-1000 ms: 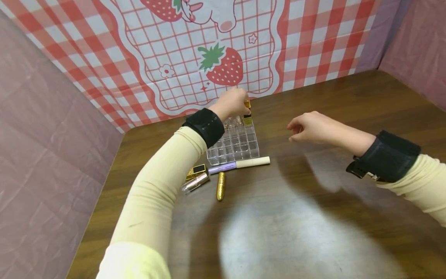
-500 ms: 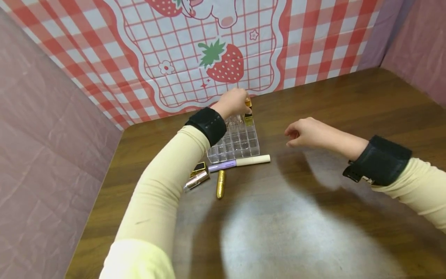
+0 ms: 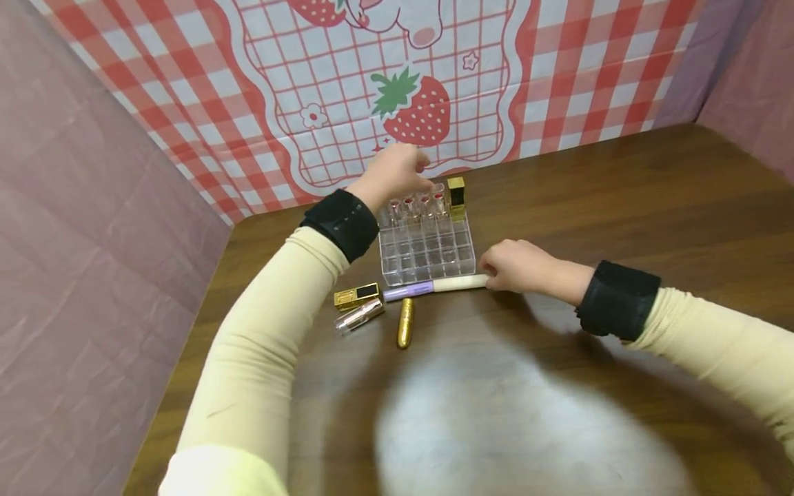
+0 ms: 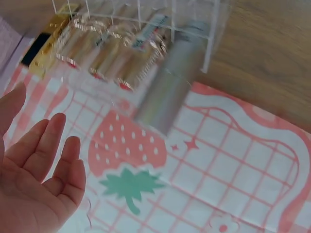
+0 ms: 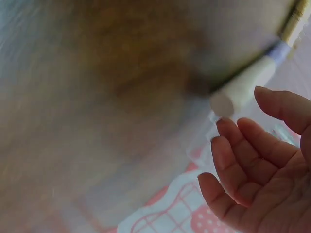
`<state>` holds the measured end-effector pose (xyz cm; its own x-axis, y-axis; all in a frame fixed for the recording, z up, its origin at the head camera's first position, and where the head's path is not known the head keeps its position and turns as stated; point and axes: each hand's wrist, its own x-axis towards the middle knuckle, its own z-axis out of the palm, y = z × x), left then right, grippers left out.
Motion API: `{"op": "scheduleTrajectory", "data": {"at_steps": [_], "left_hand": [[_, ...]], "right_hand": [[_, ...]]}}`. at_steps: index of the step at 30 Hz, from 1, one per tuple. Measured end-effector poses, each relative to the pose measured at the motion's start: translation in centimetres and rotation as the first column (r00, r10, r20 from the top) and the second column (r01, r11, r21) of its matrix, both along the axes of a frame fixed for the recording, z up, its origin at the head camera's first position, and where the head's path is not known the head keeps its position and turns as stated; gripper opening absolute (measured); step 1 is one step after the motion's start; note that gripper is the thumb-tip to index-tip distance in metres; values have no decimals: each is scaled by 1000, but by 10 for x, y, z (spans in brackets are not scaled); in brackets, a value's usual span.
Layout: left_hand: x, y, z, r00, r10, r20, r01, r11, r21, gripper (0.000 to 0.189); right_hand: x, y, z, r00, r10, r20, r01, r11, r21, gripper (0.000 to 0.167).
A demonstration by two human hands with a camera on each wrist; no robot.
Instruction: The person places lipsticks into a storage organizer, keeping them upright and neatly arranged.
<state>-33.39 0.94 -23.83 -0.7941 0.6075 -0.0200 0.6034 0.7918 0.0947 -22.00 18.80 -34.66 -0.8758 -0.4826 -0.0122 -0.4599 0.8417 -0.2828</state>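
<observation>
"Right hand [image 3: 517, 265] first: what do you have on it?"

"It sits right of centre in the head view, at the cream end of the purple-and-cream tube [image 3: 434, 286]. From my remote seat, the right wrist view shows thumb and fingers parted, gripping nothing; whether a fingertip touches the tube, I can't tell."

"And the left hand [image 3: 397, 169]?"

"Upper centre, over the back of the clear holder [image 3: 429, 272], fingers loosely bent and apart, holding nothing. Near it stand the red-tipped tubes [image 3: 409, 207], an upright gold-and-black tube [image 3: 456, 195] at the back right corner and, in the left wrist view, a silver tube [image 4: 170, 82]."

"Which step would you call this?"

"I'd judge it the start of a pick-up by the right. The purple-and-cream tube lies flat along the holder's near side, so I'd want a pinch across the cream end, then a lift straight up, without nudging the holder."

"Room to work?"

"Tightest toward the left of the frame: the slim gold tube [image 3: 405, 324], the rose-gold tube [image 3: 360, 317] and the flat-lying gold box-shaped tube [image 3: 356, 296] lie near the purple end. The printed cloth [image 3: 415, 83] hangs close behind the holder. I see the most bare bench [image 3: 620, 186] to the right and below; its left edge slants toward the lower left, and I'd keep round tubes from rolling there."
</observation>
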Motion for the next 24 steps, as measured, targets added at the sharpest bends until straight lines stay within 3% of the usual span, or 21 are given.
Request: {"op": "scheduleTrajectory", "data": {"at_steps": [6, 12, 19, 24], "left_hand": [[4, -19, 7, 1000, -4, -5, 4, 999, 40, 42], [13, -26, 3, 999, -41, -5, 42, 997, 58, 38], [34, -26, -5, 987, -155, 30, 155, 988, -1, 32], [47, -23, -17, 968, -208, 138, 213, 977, -26, 34]], "right_hand": [[-1, -5, -12, 994, 17, -104, -14, 1000, 24, 16], [-2, -2, -9, 997, 4, -71, -3, 1000, 10, 11], [-3, -2, 25, 999, -23, 25, 24, 998, -52, 6], [-7, -5, 52, 998, -50, 26, 53, 990, -134, 10]]}}
